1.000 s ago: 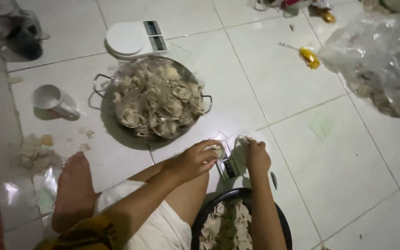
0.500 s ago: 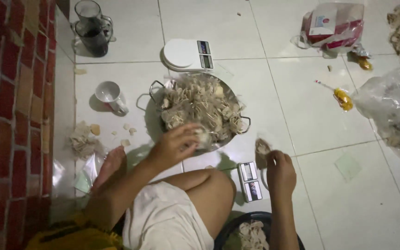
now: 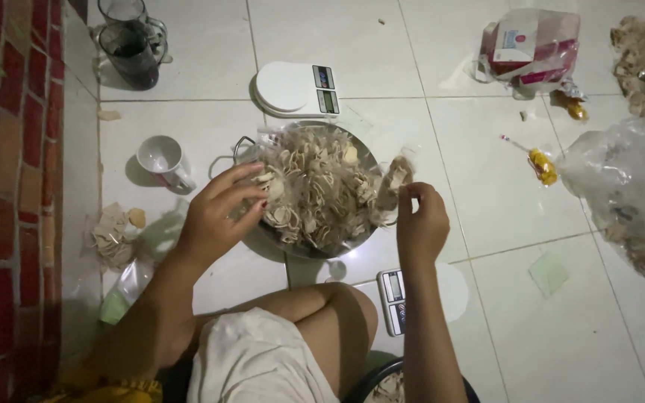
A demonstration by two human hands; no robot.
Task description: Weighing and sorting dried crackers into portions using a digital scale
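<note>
The folded dumplings (image 3: pixel 315 186) are heaped in a round metal pan (image 3: pixel 371 160) that sits on the white tiled floor (image 3: pixel 487 224), right in front of the seated person's bent knee (image 3: pixel 337 321).

At the far left runs a red brick wall (image 3: pixel 1 186). Beside it near the top stand two dark jugs (image 3: pixel 130 41), one behind the other. Lower down, a white mug (image 3: pixel 162 160) lies tipped on the tiles, and below it sits a small heap of crumpled scraps (image 3: pixel 117 235).

The left hand (image 3: pixel 218 213) reaches to the near left edge of the pan, fingers spread and curled loosely, fingertips touching the dumplings at the rim; whether its grip has closed on one I cannot tell.

Behind the pan lies a white kitchen scale (image 3: pixel 296 88), just touching the far rim. A second scale (image 3: pixel 421 295) lies on the floor near the knee, just below the pan.

The right hand (image 3: pixel 421 224) is raised at the right edge of the pan, thumb and fingertips pinched narrowly on a single dumpling (image 3: pixel 396 175) held over the rim.

Further right, a small yellow wrapper (image 3: pixel 540 166) lies on the tiles. Near the top right sits a clear bag holding a red and white packet (image 3: pixel 528 45). At the far right edge a large clear plastic bag (image 3: pixel 628 194) holds more pale dough pieces.
</note>
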